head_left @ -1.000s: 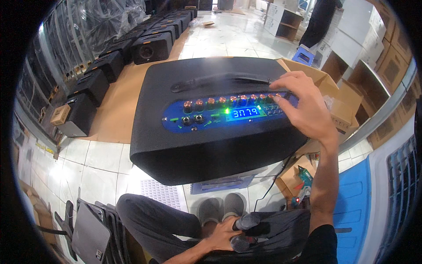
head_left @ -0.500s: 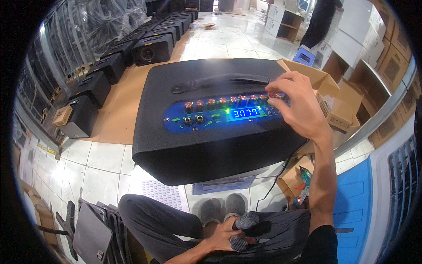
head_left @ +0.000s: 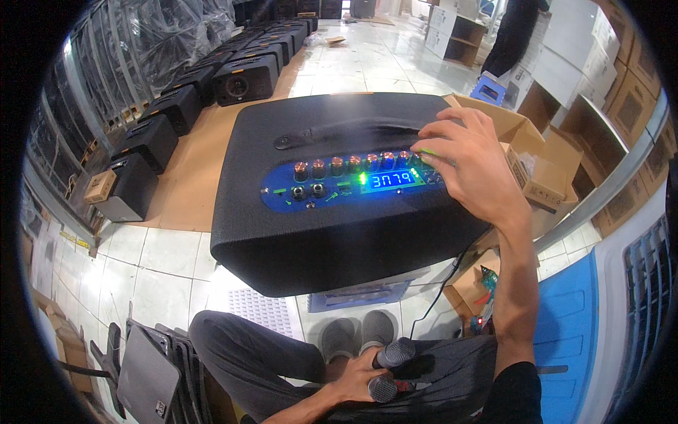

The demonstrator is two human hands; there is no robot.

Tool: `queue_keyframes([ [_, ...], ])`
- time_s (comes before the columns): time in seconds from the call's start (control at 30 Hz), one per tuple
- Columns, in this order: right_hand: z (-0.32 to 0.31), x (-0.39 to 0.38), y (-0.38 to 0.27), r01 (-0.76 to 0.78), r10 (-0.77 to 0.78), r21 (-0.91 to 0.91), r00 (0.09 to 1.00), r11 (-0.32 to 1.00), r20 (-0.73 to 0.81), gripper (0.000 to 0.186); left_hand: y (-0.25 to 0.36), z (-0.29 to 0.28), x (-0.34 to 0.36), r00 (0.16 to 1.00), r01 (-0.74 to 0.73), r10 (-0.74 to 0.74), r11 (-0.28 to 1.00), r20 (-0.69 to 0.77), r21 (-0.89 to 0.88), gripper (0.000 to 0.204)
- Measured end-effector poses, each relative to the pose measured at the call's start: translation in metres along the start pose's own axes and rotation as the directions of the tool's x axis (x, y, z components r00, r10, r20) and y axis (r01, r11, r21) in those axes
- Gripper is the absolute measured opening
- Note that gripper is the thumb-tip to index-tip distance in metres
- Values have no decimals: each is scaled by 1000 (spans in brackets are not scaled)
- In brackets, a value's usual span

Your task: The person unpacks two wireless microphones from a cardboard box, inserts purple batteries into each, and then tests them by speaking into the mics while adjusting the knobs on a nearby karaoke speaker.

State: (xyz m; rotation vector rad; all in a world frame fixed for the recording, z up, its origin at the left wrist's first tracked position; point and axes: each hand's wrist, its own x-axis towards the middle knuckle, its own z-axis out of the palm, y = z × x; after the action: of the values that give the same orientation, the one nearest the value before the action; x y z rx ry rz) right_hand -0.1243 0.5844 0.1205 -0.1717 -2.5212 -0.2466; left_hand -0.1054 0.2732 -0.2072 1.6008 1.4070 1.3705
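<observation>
A black portable speaker stands in front of me with its blue control panel facing up. The panel carries a row of copper-topped knobs, two jack sockets and a lit blue display. My right hand reaches over the panel's right part, thumb and fingers closed round a knob there; the hand hides that knob and those beyond it. Behind the knobs runs a black strap handle. Low over my lap, my left hand grips two microphones with mesh heads.
Black speakers line brown sheeting at the left. An open carton stands right of the speaker, beside a blue plastic surface. A black cable hangs below the speaker. Another person's dark-clothed leg shows at the back right.
My right hand has shifted slightly left along the row of knobs, onto another knob. The speaker has edged slightly left in view. My left hand keeps its hold on the microphones.
</observation>
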Motion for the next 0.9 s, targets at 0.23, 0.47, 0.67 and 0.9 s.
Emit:
queue_keyframes([
  [0.23,0,1,-3,-3,3,-11,1000,1000,-21,11,-8,4,-5,999,24,-24,1000,26,9,48],
  [0.47,-4,1,-3,-50,49,17,998,999,51,11,2,-3,6,994,-103,106,988,-24,112,41],
  [0.67,-9,-2,2,-95,90,58,993,994,73,20,2,-1,2,1000,10,-10,1000,3,-22,39],
  [0.9,-6,-4,9,-52,51,31,998,998,43,24,-5,3,-2,1000,-19,20,999,-13,51,40],
])
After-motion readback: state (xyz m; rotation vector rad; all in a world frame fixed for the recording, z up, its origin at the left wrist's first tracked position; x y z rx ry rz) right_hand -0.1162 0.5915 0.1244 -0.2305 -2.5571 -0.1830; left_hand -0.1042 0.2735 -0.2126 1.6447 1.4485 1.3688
